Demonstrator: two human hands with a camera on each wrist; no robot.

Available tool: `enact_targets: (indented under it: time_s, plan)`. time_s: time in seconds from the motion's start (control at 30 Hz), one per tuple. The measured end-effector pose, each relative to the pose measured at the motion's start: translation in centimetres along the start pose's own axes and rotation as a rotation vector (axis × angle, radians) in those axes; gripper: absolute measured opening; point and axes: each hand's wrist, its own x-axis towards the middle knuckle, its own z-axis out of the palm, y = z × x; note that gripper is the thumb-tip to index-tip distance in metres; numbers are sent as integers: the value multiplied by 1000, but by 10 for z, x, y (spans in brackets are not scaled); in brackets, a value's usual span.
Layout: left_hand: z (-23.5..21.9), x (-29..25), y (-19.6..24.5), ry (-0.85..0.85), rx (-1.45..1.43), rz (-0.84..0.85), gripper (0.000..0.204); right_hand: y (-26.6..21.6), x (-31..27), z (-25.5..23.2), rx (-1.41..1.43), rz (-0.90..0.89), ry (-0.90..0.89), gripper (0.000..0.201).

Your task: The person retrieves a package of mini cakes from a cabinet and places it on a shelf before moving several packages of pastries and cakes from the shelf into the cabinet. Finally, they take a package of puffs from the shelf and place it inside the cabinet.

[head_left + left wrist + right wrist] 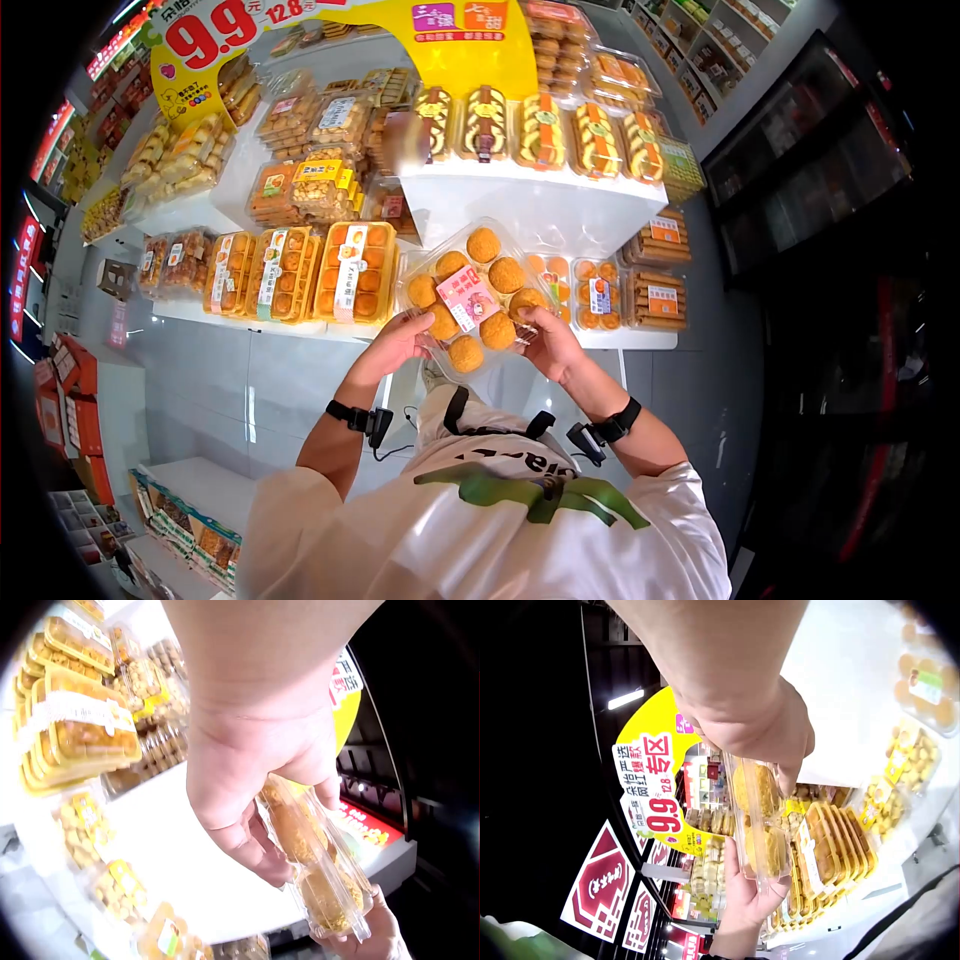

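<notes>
A clear plastic box of round, crumb-coated golden pastries [468, 300] with a pink label is held up in front of the person's torso, its lid facing the head camera. The left hand [400, 342] grips its near left edge, and the right hand [552, 348] grips the right edge. Seen edge-on in the left wrist view, the pastry box [322, 870] has the left hand's fingers curled along its side. In the right wrist view the pastry box [756, 817] spans between both hands. Its lid looks closed.
Behind the box stands a white stepped display [540, 205]. On its upper step are boxed rolled cakes [540, 130]; lower down are yellow trays of pastries [355, 270] and tubs of orange pastries [598, 292]. A yellow price sign [470, 50] rises above. Dark cabinets [810, 160] stand right.
</notes>
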Motion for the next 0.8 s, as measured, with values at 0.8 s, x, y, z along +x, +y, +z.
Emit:
enact_targets:
  time_s: [0.8]
  plan:
    - [65, 137, -220, -334, 569, -922, 53, 204, -64, -311, 398, 22, 456, 43]
